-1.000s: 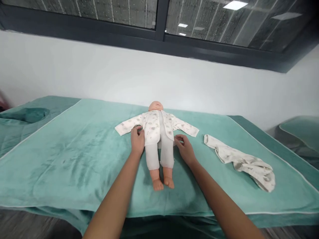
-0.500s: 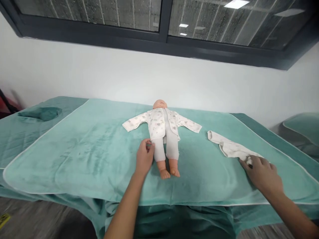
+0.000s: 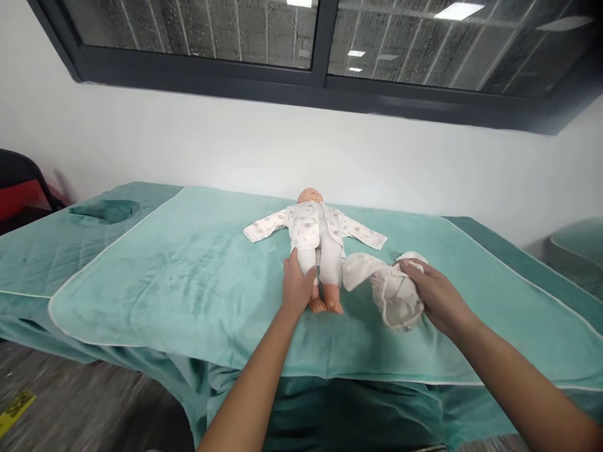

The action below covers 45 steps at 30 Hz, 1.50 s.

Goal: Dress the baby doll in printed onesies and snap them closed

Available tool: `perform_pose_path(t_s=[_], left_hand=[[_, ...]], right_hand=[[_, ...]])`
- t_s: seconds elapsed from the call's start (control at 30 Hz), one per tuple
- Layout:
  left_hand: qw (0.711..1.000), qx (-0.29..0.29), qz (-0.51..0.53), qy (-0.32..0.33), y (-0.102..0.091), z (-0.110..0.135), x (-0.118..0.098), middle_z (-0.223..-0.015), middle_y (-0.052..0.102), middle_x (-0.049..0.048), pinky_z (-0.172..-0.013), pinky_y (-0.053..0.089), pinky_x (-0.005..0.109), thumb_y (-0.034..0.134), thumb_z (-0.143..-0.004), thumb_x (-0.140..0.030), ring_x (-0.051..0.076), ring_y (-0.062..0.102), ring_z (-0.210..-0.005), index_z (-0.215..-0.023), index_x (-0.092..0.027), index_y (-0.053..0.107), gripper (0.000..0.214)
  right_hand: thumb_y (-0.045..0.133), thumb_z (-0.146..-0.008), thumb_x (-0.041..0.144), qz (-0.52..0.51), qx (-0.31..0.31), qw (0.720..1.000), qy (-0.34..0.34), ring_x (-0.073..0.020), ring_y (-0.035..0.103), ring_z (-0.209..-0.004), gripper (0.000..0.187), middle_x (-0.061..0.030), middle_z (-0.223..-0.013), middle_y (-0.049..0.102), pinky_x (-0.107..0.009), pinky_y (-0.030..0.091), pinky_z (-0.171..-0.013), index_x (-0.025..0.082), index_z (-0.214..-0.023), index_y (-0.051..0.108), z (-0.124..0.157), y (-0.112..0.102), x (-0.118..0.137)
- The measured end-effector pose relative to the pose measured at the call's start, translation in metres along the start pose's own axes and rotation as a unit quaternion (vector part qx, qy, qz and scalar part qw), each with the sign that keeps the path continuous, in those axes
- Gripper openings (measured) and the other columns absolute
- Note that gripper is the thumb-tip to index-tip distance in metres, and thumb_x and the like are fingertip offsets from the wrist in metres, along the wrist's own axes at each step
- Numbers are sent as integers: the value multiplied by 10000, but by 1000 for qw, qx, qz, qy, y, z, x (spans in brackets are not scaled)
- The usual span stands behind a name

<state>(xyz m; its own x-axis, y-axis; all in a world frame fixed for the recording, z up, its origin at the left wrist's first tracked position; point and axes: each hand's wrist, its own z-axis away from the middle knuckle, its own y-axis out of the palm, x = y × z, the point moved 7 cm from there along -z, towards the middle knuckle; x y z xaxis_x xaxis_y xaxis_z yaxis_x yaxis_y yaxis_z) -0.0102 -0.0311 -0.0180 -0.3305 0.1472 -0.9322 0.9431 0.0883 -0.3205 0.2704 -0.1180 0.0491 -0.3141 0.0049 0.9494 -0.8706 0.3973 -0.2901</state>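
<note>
The left hand [image 3: 298,285] curls round a doll's [image 3: 330,256] leg; the right hand [image 3: 431,292] pinches a bunched white garment [image 3: 384,282], loose end pointing left. The doll lies lengthwise on the bed [image 3: 141,289], head toward the wall [image 3: 226,138], feet nearest.
</note>
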Motion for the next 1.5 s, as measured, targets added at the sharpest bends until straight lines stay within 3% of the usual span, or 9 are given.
perform_pose_path(t_s=[0.17, 0.3, 0.43, 0.57, 0.73, 0.9, 1.07, 1.3, 1.5], left_hand=[[1000, -2, 3, 4, -1, -16, 0, -1317, 501, 163, -1030, 411, 404, 618, -814, -289, 293, 497, -1243, -1418, -165, 401, 654], [997, -71, 26, 25, -23, -1, -8, -1225, 565, 134, -988, 446, 385, 556, -879, -345, 250, 552, -1145, -1279, -176, 532, 435], [985, -97, 44, 138, -50, 31, -41, -1241, 568, 95, -981, 460, 342, 464, -926, -266, 200, 561, -1128, -1276, -220, 509, 356], [957, 3, -75, 279, -49, 63, -81, -1323, 512, 93, -1049, 419, 384, 450, -867, -106, 222, 481, -1244, -1307, -252, 490, 465], [914, 52, -208, 345, -45, 81, -106, -1431, 413, 124, -1080, 365, 495, 564, -802, -113, 311, 388, -1330, -1203, -224, 572, 417], [929, 80, -153, 328, -63, 81, -139, -1391, 448, 109, -1083, 396, 431, 539, -831, -142, 277, 423, -1314, -1233, -240, 574, 416], [931, 128, -112, 323, -77, 101, -189, -1447, 400, 96, -1155, 339, 427, 696, -766, -258, 314, 362, -1376, -1336, -261, 524, 595], [956, 154, 26, 249, -101, 124, -224, -1163, 661, 68, -1057, 431, 418, 572, -878, -303, 289, 565, -1164, -1137, -210, 657, 288], [972, 88, 124, 180, -129, 116, -216, -997, 680, 36, -878, 518, 332, 578, -876, -317, 227, 634, -967, -1056, -209, 664, 227]], right_hand=[[676, -782, 582, -182, 103, 974, 86, -196, 610, -666, 394, -36, -811, 684, -285, 476, -539, 231, -961, 682, 8, 49, 54], [791, -711, 455, -252, 169, 949, 84, -181, 639, -697, 374, -24, -848, 694, -287, 523, -598, 227, -973, 654, 14, 83, 65], [841, -641, 269, -282, 210, 929, 121, -120, 596, -607, 445, 25, -810, 688, -235, 502, -543, 236, -1029, 626, 26, 113, 43], [776, -709, 251, -321, 190, 918, 131, -128, 625, -668, 317, 0, -805, 689, -221, 519, -578, 207, -994, 642, 24, 127, 42], [688, -742, 199, -348, 164, 922, 43, -178, 677, -893, 322, -32, -997, 709, -285, 581, -757, 239, -1059, 648, 18, 118, 99], [656, -719, 134, -257, 232, 936, -61, -217, 625, -1122, 494, -5, -1315, 618, -329, 581, -856, 334, -1170, 647, 44, 104, 166], [673, -724, 149, -244, 268, 923, -129, -256, 587, -1194, 238, -10, -1349, 592, -379, 565, -906, 252, -931, 731, 72, 84, 209], [820, -665, 236, -120, 296, 915, -248, -324, 430, -1362, 240, -4, -1438, 508, -442, 471, -1018, 257, -896, 758, 115, 54, 238], [778, -743, 331, -50, 245, 934, -255, -260, 622, -1049, 183, -39, -1087, 684, -380, 507, -896, 229, -890, 738, 98, 41, 220]])
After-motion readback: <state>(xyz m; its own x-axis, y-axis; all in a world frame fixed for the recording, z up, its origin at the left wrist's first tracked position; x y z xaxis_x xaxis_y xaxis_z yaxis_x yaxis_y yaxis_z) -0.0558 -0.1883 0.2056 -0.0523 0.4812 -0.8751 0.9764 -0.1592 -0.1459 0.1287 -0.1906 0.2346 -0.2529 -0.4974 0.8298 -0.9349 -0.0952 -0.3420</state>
